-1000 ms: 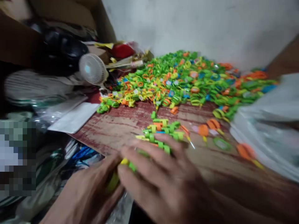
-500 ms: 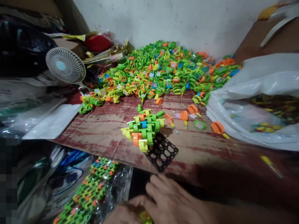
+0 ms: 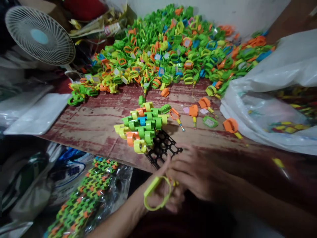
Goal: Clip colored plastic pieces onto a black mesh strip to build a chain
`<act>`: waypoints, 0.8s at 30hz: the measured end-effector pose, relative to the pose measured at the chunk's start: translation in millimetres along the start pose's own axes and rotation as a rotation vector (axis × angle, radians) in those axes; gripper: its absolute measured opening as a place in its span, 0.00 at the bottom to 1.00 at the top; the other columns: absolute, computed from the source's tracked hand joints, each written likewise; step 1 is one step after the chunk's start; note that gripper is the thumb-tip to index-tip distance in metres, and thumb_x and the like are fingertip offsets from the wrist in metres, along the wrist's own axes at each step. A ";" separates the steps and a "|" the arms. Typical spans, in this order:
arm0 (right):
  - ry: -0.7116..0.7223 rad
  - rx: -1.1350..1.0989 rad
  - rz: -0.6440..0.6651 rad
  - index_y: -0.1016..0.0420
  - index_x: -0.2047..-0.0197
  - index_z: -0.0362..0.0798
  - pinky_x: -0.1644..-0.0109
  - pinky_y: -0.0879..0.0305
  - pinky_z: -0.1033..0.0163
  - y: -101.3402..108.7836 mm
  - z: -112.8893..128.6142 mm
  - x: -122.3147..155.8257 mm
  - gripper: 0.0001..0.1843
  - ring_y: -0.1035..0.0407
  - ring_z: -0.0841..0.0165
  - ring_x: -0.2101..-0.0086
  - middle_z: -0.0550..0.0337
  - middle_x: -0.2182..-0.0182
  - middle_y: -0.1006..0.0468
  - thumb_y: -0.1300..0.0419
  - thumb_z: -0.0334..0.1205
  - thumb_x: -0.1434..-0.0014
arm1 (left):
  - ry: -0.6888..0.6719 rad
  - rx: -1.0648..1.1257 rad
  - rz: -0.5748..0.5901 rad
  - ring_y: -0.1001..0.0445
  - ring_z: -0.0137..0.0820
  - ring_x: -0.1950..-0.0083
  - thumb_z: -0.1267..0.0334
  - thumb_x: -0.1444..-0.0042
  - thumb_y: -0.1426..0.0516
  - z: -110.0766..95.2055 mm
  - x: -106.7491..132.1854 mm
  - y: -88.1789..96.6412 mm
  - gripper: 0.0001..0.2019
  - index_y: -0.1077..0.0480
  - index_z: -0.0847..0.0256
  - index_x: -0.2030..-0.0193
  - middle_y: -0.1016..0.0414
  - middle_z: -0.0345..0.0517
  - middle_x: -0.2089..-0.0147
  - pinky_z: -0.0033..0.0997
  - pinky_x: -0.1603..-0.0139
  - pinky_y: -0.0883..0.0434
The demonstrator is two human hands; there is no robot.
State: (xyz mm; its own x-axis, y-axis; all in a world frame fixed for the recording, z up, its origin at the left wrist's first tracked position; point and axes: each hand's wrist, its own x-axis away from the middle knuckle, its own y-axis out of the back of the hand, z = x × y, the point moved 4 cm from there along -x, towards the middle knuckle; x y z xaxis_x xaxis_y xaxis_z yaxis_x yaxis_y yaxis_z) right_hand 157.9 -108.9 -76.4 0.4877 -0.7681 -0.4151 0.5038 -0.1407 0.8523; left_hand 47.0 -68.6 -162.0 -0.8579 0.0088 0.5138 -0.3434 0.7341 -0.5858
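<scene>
My left hand (image 3: pixel 162 195) is closed on a yellow plastic ring-shaped toy piece (image 3: pixel 156 193) at the near edge of the red board (image 3: pixel 99 122). Close against it, my right hand (image 3: pixel 198 173) has its fingers pinched at the same piece; both hands are motion-blurred. Just beyond them lies a black plastic grid tray (image 3: pixel 162 148) partly filled with green, yellow, orange and blue pieces (image 3: pixel 142 127). A big heap of the same coloured pieces (image 3: pixel 168 49) covers the far side of the board.
A white plastic bag (image 3: pixel 269 99) with more pieces sits on the right. A small white fan (image 3: pixel 39 36) stands at the far left beside a white flat sheet (image 3: pixel 37 114). A clear bag of assembled pieces (image 3: pixel 86 198) lies below the board. Loose orange pieces (image 3: pixel 205 110) lie mid-board.
Both hands have come up from the bottom edge toward the black grid tray, now holding a yellow ring piece in plain sight. The view has tilted down and nearer the board.
</scene>
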 end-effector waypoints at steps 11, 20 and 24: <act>-0.346 0.397 -0.323 0.27 0.56 0.48 0.62 0.30 0.58 16.3 -32.2 44.1 0.10 0.26 0.60 0.64 0.48 0.62 0.20 0.47 0.36 0.37 | 0.052 0.099 -0.036 0.60 0.17 0.86 0.46 0.53 0.31 9.7 12.9 -14.8 0.23 0.27 0.63 0.60 0.51 0.24 0.86 0.21 0.86 0.59; -0.840 0.018 -0.420 0.21 0.64 0.46 0.65 0.27 0.63 -32.1 -67.6 20.6 0.12 0.22 0.64 0.70 0.54 0.71 0.18 0.43 0.42 0.37 | -0.965 -1.338 -0.332 0.25 0.41 0.46 0.53 0.31 0.53 -5.5 51.4 14.2 0.18 0.29 0.58 0.44 0.22 0.55 0.50 0.39 0.43 0.28; -0.765 -0.209 -0.534 0.20 0.65 0.48 0.65 0.27 0.67 -31.5 -59.5 -14.8 0.09 0.22 0.67 0.70 0.57 0.69 0.16 0.41 0.40 0.39 | -1.100 -1.643 -0.377 0.33 0.37 0.33 0.59 0.28 0.57 3.2 55.1 27.3 0.18 0.33 0.61 0.42 0.23 0.52 0.43 0.39 0.29 0.40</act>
State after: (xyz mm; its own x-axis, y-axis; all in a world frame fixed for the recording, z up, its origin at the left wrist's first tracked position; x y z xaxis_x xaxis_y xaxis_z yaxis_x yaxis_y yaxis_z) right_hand 177.3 -55.9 -116.1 -0.4039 -0.8455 -0.3491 0.6784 -0.5329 0.5057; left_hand -10.9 -50.3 -151.7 -0.8821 -0.1359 -0.4511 -0.4648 0.4078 0.7859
